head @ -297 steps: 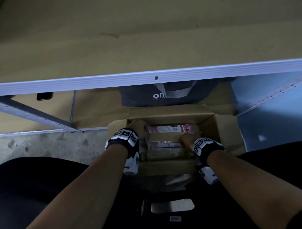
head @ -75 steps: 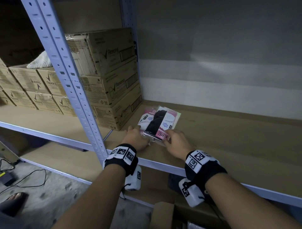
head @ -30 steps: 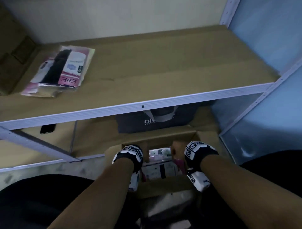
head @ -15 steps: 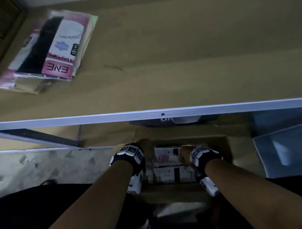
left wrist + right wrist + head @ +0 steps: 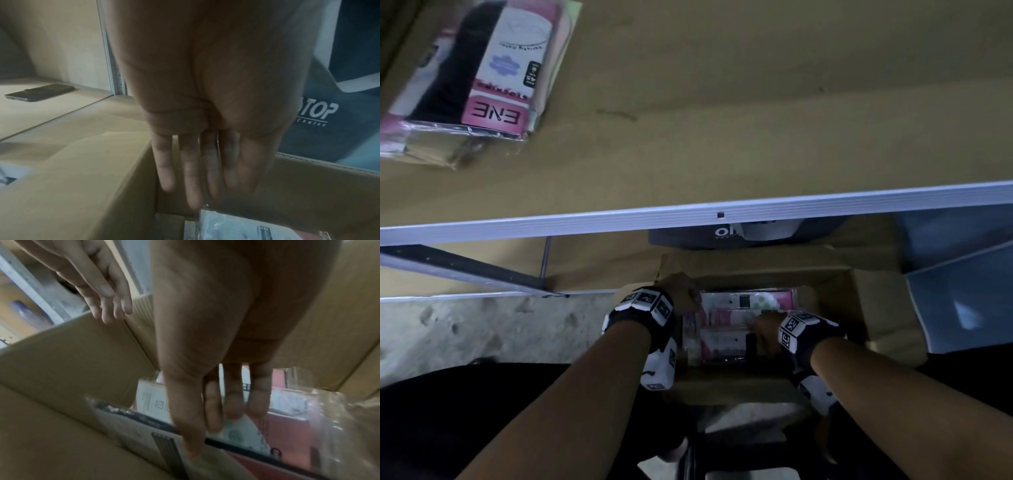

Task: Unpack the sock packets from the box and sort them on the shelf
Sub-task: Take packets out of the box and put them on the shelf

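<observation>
Cardboard box (image 5: 887, 301) sat below the shelf (image 5: 722, 214), so I lowered both hands, left hand (image 5: 205, 146) and right hand (image 5: 216, 369), fingers straight and gripping nothing, toward its sock packets (image 5: 743, 301).

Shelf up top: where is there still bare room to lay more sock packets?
The shelf is bare from the right of the packet stack across to its right end, and forward to the metal front edge. Only its left corner is taken. The box below is crowded: packets fill it, with both hands in it.
</observation>
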`<state>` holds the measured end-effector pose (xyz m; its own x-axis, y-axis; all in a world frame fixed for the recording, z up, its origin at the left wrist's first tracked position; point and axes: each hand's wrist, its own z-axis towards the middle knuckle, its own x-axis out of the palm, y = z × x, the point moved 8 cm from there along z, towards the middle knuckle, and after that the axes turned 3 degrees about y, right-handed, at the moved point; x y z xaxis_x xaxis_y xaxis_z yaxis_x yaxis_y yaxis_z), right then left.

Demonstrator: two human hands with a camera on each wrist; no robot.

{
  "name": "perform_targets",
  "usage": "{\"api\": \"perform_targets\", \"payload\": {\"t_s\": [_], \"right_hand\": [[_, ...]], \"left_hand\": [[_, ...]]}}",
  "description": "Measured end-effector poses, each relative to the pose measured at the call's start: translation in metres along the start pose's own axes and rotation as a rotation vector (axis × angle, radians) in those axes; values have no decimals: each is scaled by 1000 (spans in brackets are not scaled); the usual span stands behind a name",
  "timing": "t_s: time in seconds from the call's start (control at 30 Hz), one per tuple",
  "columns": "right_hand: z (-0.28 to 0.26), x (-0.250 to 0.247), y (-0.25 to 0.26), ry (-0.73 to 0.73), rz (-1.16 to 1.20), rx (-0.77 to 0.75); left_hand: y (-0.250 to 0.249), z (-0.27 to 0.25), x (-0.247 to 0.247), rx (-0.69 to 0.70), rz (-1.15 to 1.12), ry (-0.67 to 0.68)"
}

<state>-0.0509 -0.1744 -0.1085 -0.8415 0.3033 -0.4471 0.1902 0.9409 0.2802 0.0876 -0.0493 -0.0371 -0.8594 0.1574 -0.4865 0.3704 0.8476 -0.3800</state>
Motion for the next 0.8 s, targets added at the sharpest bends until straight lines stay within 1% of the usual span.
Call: {"api": "perform_targets", "payload": {"t_s": [0.07, 0.1, 0.17, 0.3, 0.47, 0.6, 0.8], "right_hand": [[-2, 4, -1, 22, 6, 9], [-3, 5, -3, 11, 22, 9], [-7, 1, -3, -39, 36, 17], [-4, -6, -7, -137, 81, 82], [-2, -2, -11, -100, 94, 33], [2, 0, -12, -90, 70, 45], [2, 6, -5, -33, 23, 46]], "left_hand": [[-4, -6, -2, 9, 8, -10], [-7, -9, -2, 14, 7, -18], [-10, -13, -3, 23, 20, -32], [-8, -19, -2, 15, 24, -56], [-4, -24, -4, 17, -3, -62], [0, -24, -5, 2, 6, -44], [3, -20, -3, -10, 11, -30]]}}
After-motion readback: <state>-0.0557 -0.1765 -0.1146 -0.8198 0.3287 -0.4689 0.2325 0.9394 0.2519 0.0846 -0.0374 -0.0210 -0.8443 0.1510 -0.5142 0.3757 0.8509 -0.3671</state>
